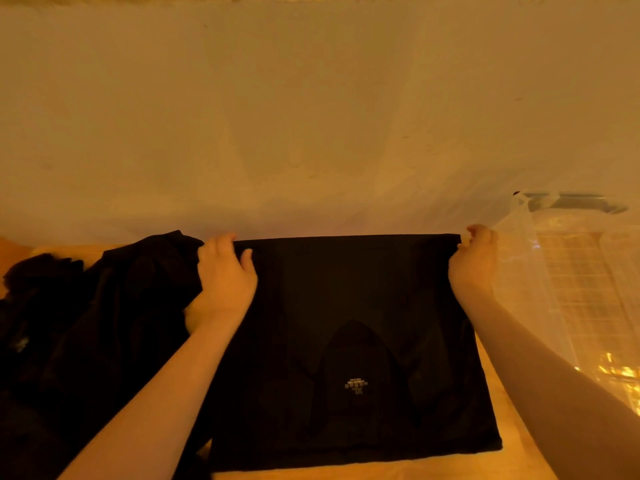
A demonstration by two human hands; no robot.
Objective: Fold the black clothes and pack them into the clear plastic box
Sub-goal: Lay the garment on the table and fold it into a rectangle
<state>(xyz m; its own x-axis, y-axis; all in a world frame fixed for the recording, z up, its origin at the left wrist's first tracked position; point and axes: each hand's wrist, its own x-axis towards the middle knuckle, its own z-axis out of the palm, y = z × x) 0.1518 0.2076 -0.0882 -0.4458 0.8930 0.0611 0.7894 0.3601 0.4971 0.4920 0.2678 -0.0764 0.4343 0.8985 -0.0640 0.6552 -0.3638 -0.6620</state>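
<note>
Holding the far edge of the black shirt, your two hands keep it stretched in a straight line along the far edge of the tabletop. Your left hand grips the far left corner of the shirt, with the fingers curled over the edge and the thumb lying on top of the cloth. Your right hand pinches the far right corner, with the fingers bent around the hem. The shirt lies flat on the tabletop and reaches almost to the near edge; a small pale printed label shows inside the neck opening, close to you. To the left, a pile of black clothes lies crumpled on the left side of the tabletop, and it touches the left side of the shirt and passes under your left forearm. To the right, the clear plastic box stands at the right edge of the tabletop, just beside your right hand; I cannot tell if anything is inside it. Behind the tabletop, a pale wall fills the whole far side, directly behind the stretched edge.
</note>
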